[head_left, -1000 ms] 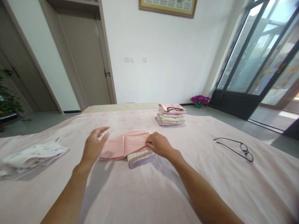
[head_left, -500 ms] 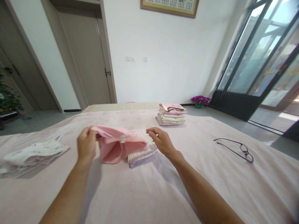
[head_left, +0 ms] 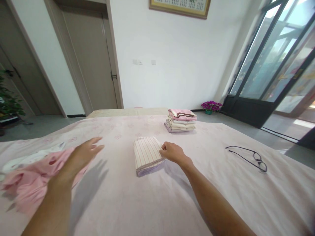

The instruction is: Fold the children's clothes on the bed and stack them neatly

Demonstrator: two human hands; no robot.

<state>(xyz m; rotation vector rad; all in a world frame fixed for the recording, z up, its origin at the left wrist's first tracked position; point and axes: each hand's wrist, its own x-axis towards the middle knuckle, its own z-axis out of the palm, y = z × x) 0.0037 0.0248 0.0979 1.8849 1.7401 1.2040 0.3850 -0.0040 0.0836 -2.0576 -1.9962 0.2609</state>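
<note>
Centrally, a folded striped cloth [head_left: 147,152], cream with thin reddish lines, lies flat on a pale pink sheet [head_left: 118,203], with a layer of lavender fabric [head_left: 149,169] showing beneath its near edge. The person's right hand [head_left: 173,152] is at the striped cloth's right edge, touching it, with the fingers curled inward; whether they pinch the fabric or merely rest against it cannot be told. The left hand [head_left: 86,152] is raised above the sheet, holding nothing, its fingers loosely extended and the thumb apart from them, and its shadow falls on the sheet to the right of the forearm.

Behind and beside that forearm, a pink garment [head_left: 27,183] lies in a crumpled heap on the left side, partly covering a white garment [head_left: 33,159] with small spots. Farther back, right of the middle, stands a neat stack of folded clothes [head_left: 180,123], the top one pink with a dark brown trim. A pair of eyeglasses [head_left: 259,161] lies well to the right, arms unfolded. Beyond the sheet, purple flowers [head_left: 211,105] in a green pot [head_left: 208,112] stand near the white wall [head_left: 172,78].
</note>
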